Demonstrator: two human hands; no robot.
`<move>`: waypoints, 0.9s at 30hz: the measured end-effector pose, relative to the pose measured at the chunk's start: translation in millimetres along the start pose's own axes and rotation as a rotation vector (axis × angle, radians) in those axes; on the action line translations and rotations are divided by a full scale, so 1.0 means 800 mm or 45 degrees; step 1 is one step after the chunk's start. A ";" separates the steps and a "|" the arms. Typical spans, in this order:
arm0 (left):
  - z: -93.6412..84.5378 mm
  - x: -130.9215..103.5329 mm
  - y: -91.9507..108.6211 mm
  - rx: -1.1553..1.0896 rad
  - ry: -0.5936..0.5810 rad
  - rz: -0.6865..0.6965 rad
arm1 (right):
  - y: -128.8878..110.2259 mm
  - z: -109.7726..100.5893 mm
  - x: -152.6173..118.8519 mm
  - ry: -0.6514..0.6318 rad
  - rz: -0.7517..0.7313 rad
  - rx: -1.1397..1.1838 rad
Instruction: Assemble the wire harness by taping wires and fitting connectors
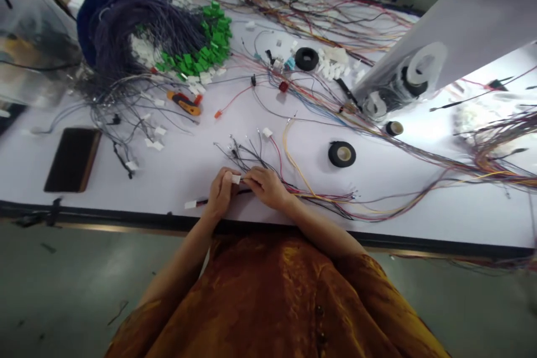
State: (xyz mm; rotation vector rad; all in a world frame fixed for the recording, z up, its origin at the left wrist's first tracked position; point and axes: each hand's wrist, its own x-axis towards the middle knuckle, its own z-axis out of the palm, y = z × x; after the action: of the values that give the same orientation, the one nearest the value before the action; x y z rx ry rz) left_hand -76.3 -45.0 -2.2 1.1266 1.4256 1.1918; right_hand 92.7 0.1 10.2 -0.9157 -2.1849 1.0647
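White connector (pixel 236 179) gripped between two hands at the near edge of the desk (pixel 398 173)

I read the clock from the hands, with 12 pointing away from the body. On my feed, the left hand (pixel 220 193) has its fingers clamped on the white connector, whose pale side shows next to the thumb. Just beside it, on the 3 o'clock side, I see the right hand (pixel 268 185) with its fingers bunched, pinching a thin wire (pixel 243 179) at the connector's end. From this far off I can't make out the wire's colour or whether its tip is seated.

Loose wire ends (pixel 243 152) fan out at 12 o'clock, near the fingertips. A wire bundle (pixel 323 197) stretches from beside the right hand toward 3 o'clock. Toward 8 o'clock I have a white plug (pixel 191 205) on a dark sleeved lead, lying near the desk's edge.

Farther out, a black tape roll (pixel 341 155) lies flat between 2 and 3 o'clock. An orange-and-black cutter (pixel 183 102) rests at 11 o'clock, and beyond it, the same way, I see a blue wire coil (pixel 121 28) with green connectors (pixel 205 53). A dark, phone-like slab (pixel 70 161) lies at 9 o'clock, well apart from the hands.
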 end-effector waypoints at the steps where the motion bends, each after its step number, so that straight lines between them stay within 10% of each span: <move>1: 0.000 0.000 0.003 -0.007 -0.001 -0.020 | -0.004 -0.006 0.001 -0.010 -0.005 -0.031; 6: -0.001 -0.001 0.011 -0.028 -0.055 -0.118 | 0.011 -0.085 0.042 0.118 0.029 -0.177; 11: 0.002 -0.002 0.012 0.003 -0.016 -0.163 | 0.070 -0.162 0.155 0.331 0.271 -0.553; 19: -0.005 -0.004 0.008 0.075 -0.043 -0.156 | 0.104 -0.145 0.274 0.195 0.506 -0.764; 27: -0.005 -0.003 0.003 0.161 0.009 -0.191 | 0.135 -0.110 0.343 0.103 0.203 -0.903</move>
State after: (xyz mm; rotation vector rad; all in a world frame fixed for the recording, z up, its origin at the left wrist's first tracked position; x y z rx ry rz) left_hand -79.3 -47.8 1.1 1.0805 1.5805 1.0128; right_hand 19.8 299.0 15.1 -1.4173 -2.4820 0.2759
